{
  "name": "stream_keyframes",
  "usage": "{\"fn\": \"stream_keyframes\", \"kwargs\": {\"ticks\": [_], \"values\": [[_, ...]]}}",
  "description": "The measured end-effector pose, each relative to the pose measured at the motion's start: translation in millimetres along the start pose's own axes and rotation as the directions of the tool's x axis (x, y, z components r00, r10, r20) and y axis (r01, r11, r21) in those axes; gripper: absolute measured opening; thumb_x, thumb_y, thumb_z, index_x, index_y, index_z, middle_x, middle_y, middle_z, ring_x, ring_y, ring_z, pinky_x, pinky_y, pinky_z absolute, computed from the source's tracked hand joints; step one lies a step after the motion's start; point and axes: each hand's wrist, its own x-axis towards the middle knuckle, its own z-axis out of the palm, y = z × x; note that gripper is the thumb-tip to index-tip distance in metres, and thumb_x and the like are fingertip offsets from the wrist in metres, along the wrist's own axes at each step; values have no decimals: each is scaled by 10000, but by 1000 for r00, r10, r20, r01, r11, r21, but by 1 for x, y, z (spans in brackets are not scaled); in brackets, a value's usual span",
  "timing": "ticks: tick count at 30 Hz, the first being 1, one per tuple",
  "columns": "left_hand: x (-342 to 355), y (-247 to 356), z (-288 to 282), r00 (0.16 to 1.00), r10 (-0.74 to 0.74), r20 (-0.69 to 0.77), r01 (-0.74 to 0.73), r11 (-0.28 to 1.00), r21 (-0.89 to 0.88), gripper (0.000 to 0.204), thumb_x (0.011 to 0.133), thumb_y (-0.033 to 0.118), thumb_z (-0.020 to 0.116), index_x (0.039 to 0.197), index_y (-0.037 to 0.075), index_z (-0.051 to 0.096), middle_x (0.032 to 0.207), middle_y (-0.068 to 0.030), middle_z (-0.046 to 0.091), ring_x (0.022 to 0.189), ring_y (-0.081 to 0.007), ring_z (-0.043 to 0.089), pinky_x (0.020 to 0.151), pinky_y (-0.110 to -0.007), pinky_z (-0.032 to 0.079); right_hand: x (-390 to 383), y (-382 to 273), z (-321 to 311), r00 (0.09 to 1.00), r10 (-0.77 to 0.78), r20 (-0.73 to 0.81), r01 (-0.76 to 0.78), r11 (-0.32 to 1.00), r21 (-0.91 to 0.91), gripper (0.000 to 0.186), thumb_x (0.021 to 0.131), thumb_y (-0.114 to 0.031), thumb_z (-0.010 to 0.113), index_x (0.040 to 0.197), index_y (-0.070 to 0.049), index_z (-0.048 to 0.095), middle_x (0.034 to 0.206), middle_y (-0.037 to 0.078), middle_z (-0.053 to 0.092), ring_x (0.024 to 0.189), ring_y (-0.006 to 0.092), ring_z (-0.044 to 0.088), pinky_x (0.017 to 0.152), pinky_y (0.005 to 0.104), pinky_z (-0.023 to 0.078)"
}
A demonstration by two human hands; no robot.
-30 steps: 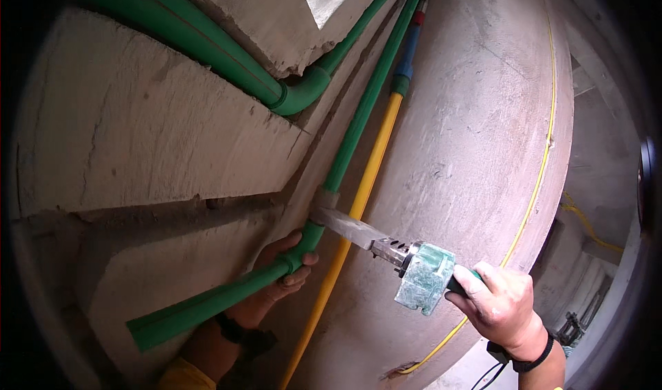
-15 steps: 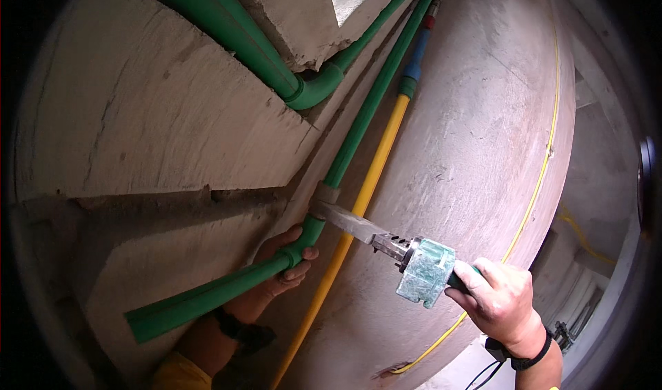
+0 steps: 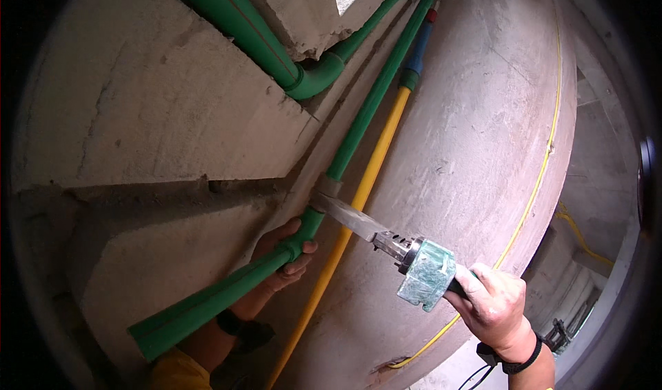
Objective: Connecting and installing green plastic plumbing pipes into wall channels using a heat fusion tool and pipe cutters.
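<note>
In my right hand (image 3: pixel 495 299) is the dark handle of a pipe fusion welder (image 3: pixel 428 274), with a scuffed pale green body. Its flat metal heating plate (image 3: pixel 352 219) reaches left across a yellow pipe. A grey heating socket (image 3: pixel 329 184) on the plate's upper side meets the lower end of a long green pipe (image 3: pixel 363 121). Against the plate's lower side sits the end of a green elbow (image 3: pixel 303 234), joined to a short green pipe (image 3: pixel 207 300) slanting down left. My left hand (image 3: pixel 294 269) is wrapped round this elbow from behind, partly hidden by it.
The yellow pipe (image 3: pixel 381 152), with a blue section (image 3: pixel 419 52) above, runs beside the green one. A thicker green pipe with a bend (image 3: pixel 321 77) lies along the concrete block (image 3: pixel 172 121). A large rounded plastered surface (image 3: pixel 469 135) carries a thin yellow cable (image 3: pixel 540 190).
The view has shifted slightly. The short green pipe's free end sits a little lower. Both hands keep their grips, and the heating plate stays between the pipe end and the elbow.
</note>
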Motion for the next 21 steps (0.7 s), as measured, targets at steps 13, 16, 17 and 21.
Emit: {"fn": "stream_keyframes", "kwargs": {"ticks": [13,16,17,21], "values": [[-4,2,5,993,6,-116,20,974,225,255,1020,328,448,1254,226,435,862,-135,581,424,-200,559,291,-254,398,-6,20,18,997,-42,-67,45,998,49,398,692,-213,801,1034,-71,654,718,56,548,559,219,568,486,336,443],[-4,3,7,981,23,-191,22,973,232,270,1025,331,434,1275,231,430,866,-136,576,417,-196,551,288,-257,393,-7,20,27,995,-35,-94,43,996,76,412,697,-208,799,1051,-62,649,729,59,557,580,219,579,504,336,454],[-3,3,9,984,34,-176,7,973,229,284,1029,330,419,1293,225,422,872,-141,576,421,-199,555,288,-258,398,-9,21,28,995,-18,-99,26,997,79,412,697,-208,799,1051,-62,649,729,59,557,580,219,579,504,336,454],[-1,8,11,994,-5,-109,24,983,179,326,1040,331,376,1333,191,404,894,-156,570,443,-208,573,298,-265,425,-17,21,37,997,30,-64,-24,995,96,422,704,-206,796,1068,-55,645,736,58,561,599,218,589,518,334,462]]}}
